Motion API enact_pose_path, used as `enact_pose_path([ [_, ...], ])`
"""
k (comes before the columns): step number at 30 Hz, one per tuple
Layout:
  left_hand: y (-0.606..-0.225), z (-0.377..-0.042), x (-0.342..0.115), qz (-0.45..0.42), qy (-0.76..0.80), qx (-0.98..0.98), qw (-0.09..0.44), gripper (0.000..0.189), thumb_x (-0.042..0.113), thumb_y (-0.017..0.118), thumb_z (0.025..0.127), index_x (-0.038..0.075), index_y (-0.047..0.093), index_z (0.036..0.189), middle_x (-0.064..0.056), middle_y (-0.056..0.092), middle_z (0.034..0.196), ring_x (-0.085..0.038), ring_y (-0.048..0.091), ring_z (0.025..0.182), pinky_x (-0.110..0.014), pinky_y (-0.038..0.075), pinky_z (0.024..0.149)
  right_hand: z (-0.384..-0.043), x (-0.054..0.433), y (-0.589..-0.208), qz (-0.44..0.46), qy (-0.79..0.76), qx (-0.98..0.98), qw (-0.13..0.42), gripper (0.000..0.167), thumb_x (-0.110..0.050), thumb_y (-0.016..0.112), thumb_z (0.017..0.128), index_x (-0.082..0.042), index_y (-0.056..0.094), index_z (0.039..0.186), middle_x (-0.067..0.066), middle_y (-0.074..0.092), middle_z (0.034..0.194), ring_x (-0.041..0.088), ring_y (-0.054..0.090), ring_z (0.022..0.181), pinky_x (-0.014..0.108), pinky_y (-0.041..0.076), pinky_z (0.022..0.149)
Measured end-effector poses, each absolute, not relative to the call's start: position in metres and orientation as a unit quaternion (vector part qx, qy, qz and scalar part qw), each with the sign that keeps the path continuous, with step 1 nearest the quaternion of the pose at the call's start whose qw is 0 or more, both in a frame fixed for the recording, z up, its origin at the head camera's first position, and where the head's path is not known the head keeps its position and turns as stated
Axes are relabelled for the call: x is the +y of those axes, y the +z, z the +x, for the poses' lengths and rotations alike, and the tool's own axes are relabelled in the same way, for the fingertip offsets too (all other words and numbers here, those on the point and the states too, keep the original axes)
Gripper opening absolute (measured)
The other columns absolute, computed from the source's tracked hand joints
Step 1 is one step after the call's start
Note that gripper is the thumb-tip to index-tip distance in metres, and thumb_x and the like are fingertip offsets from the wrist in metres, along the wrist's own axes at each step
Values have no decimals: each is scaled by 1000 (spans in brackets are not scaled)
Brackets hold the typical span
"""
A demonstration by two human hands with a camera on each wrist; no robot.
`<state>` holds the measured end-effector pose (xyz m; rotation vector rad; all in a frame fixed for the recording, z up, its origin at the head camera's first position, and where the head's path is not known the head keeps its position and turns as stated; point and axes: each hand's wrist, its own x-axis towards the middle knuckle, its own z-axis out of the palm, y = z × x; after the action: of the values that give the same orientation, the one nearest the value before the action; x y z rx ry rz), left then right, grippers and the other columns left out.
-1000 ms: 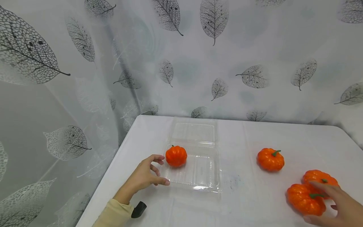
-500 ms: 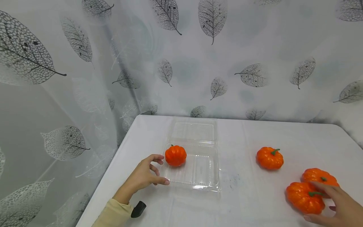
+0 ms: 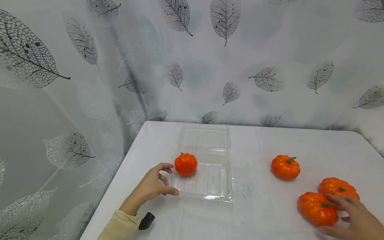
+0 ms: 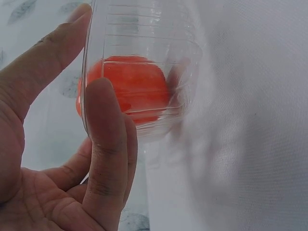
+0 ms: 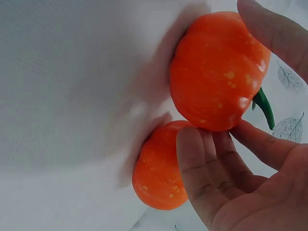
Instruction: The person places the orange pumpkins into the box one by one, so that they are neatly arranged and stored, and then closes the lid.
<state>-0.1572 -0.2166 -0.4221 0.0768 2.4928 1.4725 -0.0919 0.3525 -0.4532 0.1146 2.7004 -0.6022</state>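
Note:
At the front left corner of a clear plastic clamshell box (image 3: 214,180), my left hand (image 3: 150,185) rests with loosely bent fingers. In the left wrist view, its thumb and a fingertip (image 4: 101,96) are at the rim and side wall. One orange toy pumpkin (image 3: 186,164) sits in the left part of the box. At the table's right, my right hand (image 3: 354,213) holds a pumpkin with a green stem (image 3: 317,208). Its thumb lies on one side and its fingers on the other in the right wrist view. A second pumpkin (image 5: 161,166) lies close beside it.
Another orange pumpkin (image 3: 285,167) lies on the white table (image 3: 258,213), between the box and the right hand. The box's lid (image 3: 205,138) lies folded back behind it. A dark object (image 3: 146,221) is beside the left sleeve. A leaf-patterned curtain (image 3: 198,76) hangs behind the table.
The right hand and the pumpkin it holds have shifted slightly left, away from the neighbouring pumpkin. The left hand and the box have stayed in place.

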Motion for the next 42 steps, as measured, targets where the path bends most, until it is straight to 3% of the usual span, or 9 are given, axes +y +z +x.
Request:
enact_pose_path([
  [6, -421, -157, -217, 28, 504, 854, 123, 89, 17, 99, 61, 5, 54, 137, -14, 57, 124, -24, 60, 75, -38, 57, 59, -93, 347, -457, 29, -213, 961, 174, 120, -58, 90, 63, 15, 36, 141, 43, 31, 122, 44, 55, 94, 52, 58, 76],
  [15, -419, -156, -217, 28, 507, 852, 126, 87, 16, 99, 62, 7, 54, 136, -14, 57, 124, -24, 60, 75, -38, 57, 60, -95, 333, -456, 33, -224, 956, 188, 121, -52, 92, 61, 13, 32, 144, 41, 27, 127, 52, 49, 100, 58, 56, 79],
  [23, -417, -156, -216, 28, 501, 856, 128, 88, 17, 99, 62, 7, 54, 136, -13, 57, 124, -23, 60, 76, -37, 57, 60, -97, 327, -460, 7, -217, 960, 177, 115, -52, 92, 62, 2, 36, 147, 40, 27, 131, 53, 46, 103, 60, 55, 78],
  [30, -418, -157, -216, 27, 499, 857, 127, 88, 16, 99, 61, 6, 54, 136, -13, 58, 124, -23, 60, 77, -37, 57, 60, -101, 319, -463, 1, -252, 953, 170, 115, -49, 94, 62, -2, 37, 150, 33, 33, 133, 46, 48, 108, 57, 56, 82],
  [36, -419, -156, -216, 24, 496, 859, 126, 89, 17, 100, 60, 7, 54, 136, -12, 58, 123, -23, 60, 77, -37, 57, 60, -100, 304, -458, -3, -308, 936, 169, 120, -45, 95, 62, 1, 29, 152, 26, 45, 139, 45, 52, 117, 52, 57, 85],
  [42, -419, -155, -217, 22, 494, 860, 125, 89, 17, 100, 60, 8, 54, 136, -11, 58, 123, -22, 59, 78, -37, 57, 60, -102, 292, -447, 3, -355, 915, 189, 106, -39, 93, 69, 6, 35, 146, 27, 48, 142, 47, 53, 120, 49, 57, 85],
])
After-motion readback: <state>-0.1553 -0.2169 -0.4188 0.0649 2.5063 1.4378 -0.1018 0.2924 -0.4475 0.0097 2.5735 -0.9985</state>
